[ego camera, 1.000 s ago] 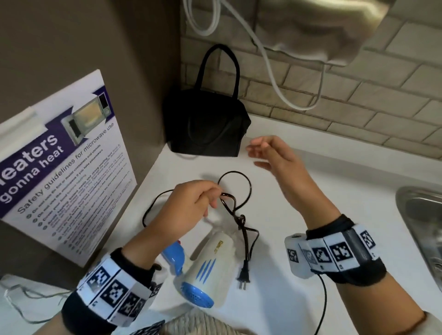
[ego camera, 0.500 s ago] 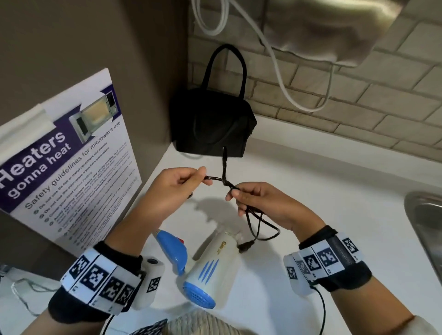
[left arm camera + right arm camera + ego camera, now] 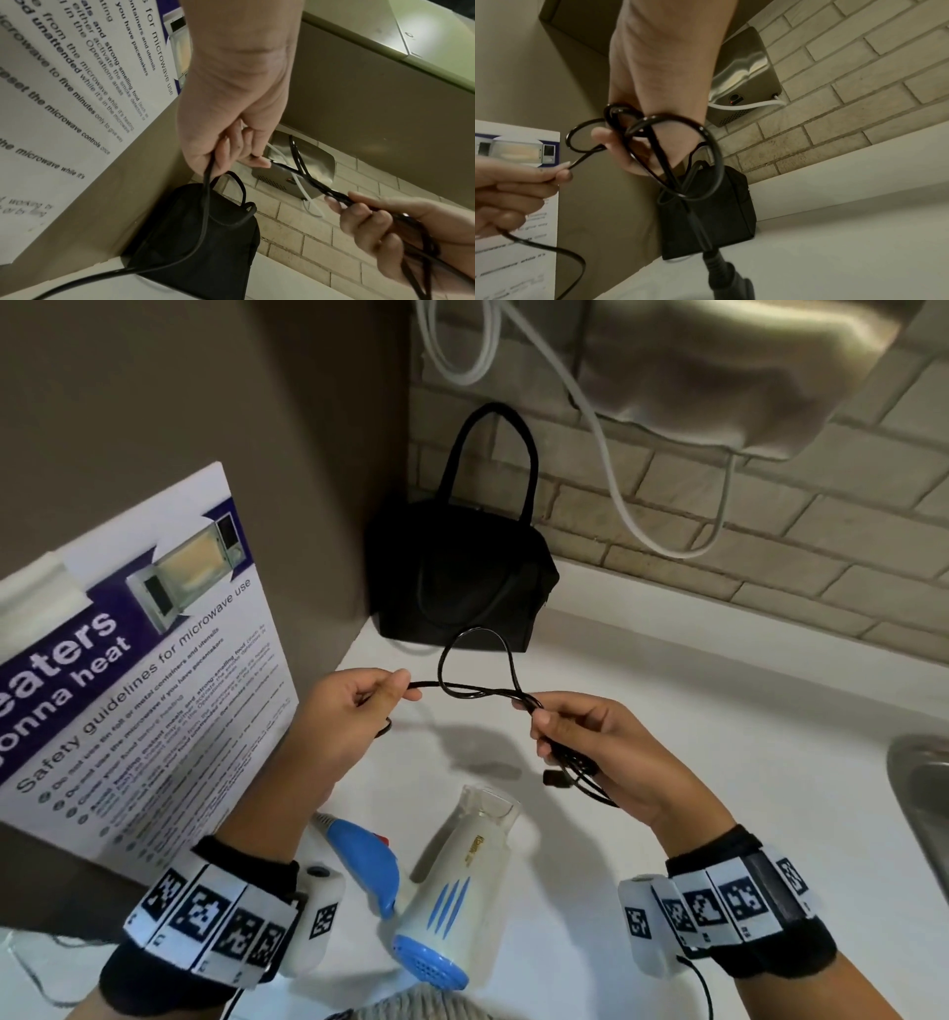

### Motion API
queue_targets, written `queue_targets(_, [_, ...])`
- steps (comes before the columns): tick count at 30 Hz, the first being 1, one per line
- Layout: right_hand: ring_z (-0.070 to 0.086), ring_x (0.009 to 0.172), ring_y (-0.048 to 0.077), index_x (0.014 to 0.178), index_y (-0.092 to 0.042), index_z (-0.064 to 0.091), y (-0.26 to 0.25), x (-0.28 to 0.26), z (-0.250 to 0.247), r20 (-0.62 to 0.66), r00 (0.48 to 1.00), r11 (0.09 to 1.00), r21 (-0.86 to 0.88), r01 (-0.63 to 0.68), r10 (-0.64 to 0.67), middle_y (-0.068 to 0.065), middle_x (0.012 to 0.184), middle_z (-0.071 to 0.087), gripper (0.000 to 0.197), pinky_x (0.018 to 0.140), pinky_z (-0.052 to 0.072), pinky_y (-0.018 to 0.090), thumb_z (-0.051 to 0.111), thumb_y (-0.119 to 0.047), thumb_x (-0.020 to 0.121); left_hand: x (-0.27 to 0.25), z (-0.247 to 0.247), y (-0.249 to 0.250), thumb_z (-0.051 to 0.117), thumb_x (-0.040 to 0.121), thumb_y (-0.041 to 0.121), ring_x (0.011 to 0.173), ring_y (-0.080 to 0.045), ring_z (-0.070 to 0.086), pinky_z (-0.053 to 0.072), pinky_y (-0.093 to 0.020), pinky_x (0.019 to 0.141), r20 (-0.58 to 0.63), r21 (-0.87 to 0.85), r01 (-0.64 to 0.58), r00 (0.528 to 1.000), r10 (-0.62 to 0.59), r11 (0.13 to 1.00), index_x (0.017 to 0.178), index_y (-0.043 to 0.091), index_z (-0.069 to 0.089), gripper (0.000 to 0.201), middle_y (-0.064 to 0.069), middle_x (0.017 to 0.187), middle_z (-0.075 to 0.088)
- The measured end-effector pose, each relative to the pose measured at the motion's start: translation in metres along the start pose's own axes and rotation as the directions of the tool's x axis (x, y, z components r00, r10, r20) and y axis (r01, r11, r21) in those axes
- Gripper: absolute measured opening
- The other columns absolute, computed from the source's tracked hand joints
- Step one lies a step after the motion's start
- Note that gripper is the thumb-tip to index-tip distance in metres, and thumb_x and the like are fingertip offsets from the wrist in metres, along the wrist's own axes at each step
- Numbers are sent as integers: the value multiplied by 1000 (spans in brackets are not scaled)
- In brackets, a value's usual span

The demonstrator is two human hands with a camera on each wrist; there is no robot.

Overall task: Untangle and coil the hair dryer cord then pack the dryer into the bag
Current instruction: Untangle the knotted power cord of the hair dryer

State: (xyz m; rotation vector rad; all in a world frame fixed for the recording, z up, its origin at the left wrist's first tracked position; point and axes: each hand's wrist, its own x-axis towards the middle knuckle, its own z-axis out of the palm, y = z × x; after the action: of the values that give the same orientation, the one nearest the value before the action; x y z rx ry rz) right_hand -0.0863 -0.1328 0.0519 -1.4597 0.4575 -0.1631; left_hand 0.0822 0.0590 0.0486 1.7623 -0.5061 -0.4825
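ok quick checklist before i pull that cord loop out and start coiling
1. Left hand pinches the cord: ok.
2. Right hand grip on the gathered strands: ok.
3. Cord free of tangles: not ok, one crossed loop stands between the hands.
4. Plug hangs free below the right hand: ok.
5. Hair dryer lies on the counter: ok.
6. Bag open for packing: cannot tell.
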Motion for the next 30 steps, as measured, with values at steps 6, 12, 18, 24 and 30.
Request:
queue_targets(6, [45, 73, 7, 105, -20, 74, 14, -2, -18, -74, 992, 974, -198, -112, 99, -6, 76, 52, 32, 71, 35, 21, 51, -38, 93, 3, -5, 1, 55, 93, 38, 33, -2, 33, 25, -24, 47, -129, -76, -39, 991, 29, 996, 75, 27, 71, 27, 11, 43, 36])
queue_targets(12, [55, 85, 10, 96, -16, 76, 28, -7, -30, -119, 974, 969, -137, -208, 192, -5, 91, 67, 38, 78, 39, 36, 54, -45, 86, 0, -15, 3, 56, 90, 47, 54, -23, 24, 25, -31, 55, -178, -106, -75, 982, 55, 992, 75, 35, 74, 26, -11, 60, 27])
queue_targets(18, [59, 78, 2, 88, -17, 77, 30, -9, -38, -175, 976, 979, -135, -156, 131, -5, 91, 72, 26, 68, 37, 22, 59, -36, 80, 0, -30, 10, 56, 91, 45, 42, -8, 27, 26, -27, 52, -233, -191, -111, 970, 65, 975, 77, 25, 73, 30, 15, 38, 32])
queue_targets(24, [40, 61, 16, 85, -16, 76, 33, -2, -42, -283, 951, 970, -162, -179, 128, -2, 68, 58, 24, 59, 28, 30, 61, -35, 85, -7, -36, 17, 53, 96, 36, 37, -3, 26, 23, -22, 48, -284, -240, -156, 955, 84, 958, 76, 21, 70, 31, 14, 34, 35])
queue_targets(30, [27, 49, 11, 87, -10, 72, 37, 1, -46, -332, 943, 961, -248, -123, 35, -15, 45, 37, 24, 54, 26, 25, 55, -25, 95, -12, -37, 15, 50, 97, 36, 42, -4, 29, 32, -21, 53, -244, -183, -140, 965, 93, 973, 78, 23, 68, 30, 17, 37, 39])
